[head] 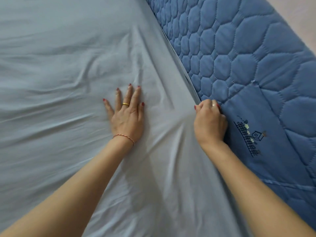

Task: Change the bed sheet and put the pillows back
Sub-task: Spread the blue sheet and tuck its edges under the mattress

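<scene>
While the left hand (127,117) presses flat, fingers straight and spread, on the pale blue cotton bed sheet (59,69), the right hand (209,123) grips its edge beside the dark blue quilted padded side panel (248,53). Tucking seems underway; next likely calls for pushing the edge down the gap.

The bed sheet (71,53) was thin pale blue cloth, smooth with a faint sheen, and it creased into soft folds. The padded cover (253,53) beside it was darker blue quilted cloth, matt, puffy between stitched hexagon seams, with 1 flat unquilted panel (256,120) carrying dark thread embroidery. A ring (125,104) on the left hand (127,120) looked like polished yellow metal, glossy. The bracelet (124,136) on that wrist was twisted cord, matt. Nails on both hands had glossy red polish.
</scene>
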